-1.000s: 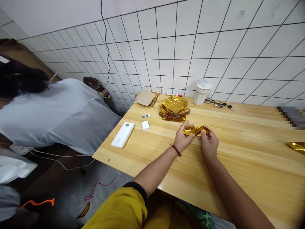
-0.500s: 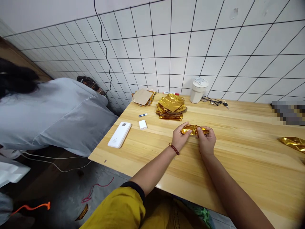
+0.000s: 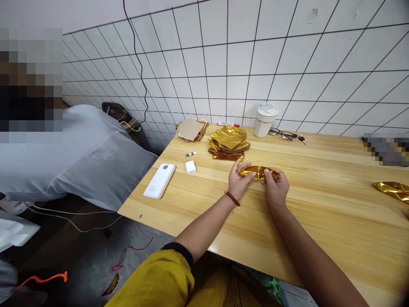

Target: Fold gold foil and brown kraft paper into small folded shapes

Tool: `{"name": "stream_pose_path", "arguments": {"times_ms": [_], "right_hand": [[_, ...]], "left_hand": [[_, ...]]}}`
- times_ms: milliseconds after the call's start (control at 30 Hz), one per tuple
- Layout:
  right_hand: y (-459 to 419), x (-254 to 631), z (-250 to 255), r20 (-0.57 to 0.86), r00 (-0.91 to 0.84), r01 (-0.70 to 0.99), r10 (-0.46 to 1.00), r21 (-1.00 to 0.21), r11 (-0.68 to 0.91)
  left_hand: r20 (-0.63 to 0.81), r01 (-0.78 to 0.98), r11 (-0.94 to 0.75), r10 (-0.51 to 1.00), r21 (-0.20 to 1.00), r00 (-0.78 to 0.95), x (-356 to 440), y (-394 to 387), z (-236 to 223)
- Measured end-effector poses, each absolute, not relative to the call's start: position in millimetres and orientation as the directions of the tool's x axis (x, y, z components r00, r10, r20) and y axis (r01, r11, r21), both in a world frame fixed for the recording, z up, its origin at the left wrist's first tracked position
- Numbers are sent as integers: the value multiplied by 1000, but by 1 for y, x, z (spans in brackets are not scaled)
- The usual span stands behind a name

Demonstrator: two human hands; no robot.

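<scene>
Left hand [image 3: 239,181] now spread open, right hand [image 3: 276,187] pinching gold foil [image 3: 258,172], foil stack [image 3: 228,143] beyond

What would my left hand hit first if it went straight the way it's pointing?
Probably the stack of gold foil sheets ahead of the left hand, though depth is unclear.

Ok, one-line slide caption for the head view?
Left hand and right hand at a gold foil strip over a wooden table, stacked gold foil sheets beyond.

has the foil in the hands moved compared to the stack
No, not clearly: the held foil sits about the same way below and right of the foil stack. The whole view slid left, the stack with it.
</scene>
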State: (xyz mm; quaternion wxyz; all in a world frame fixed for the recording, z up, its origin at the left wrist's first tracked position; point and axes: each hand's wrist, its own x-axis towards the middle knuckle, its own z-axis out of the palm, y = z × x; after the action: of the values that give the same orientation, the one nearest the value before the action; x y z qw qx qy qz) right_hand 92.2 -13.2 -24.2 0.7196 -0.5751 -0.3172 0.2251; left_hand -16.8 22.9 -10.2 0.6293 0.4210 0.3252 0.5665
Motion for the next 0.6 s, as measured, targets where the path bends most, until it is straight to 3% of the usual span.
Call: {"name": "stream_pose_path", "arguments": {"times_ms": [133,300,600], "right_hand": [[-17,91,-26,197,643,62,740,-976,206],[-20,92,-23,233,675,215,700,-970,116],[-22,90,-17,215,698,189,683,-975,115]], "left_hand": [[-86,-478,185,971,859,222,-17,27,-10],[-8,-383,93,976,919,218,-16,22,-10],[11,-460,43,993,887,114,-17,23,-3]]}}
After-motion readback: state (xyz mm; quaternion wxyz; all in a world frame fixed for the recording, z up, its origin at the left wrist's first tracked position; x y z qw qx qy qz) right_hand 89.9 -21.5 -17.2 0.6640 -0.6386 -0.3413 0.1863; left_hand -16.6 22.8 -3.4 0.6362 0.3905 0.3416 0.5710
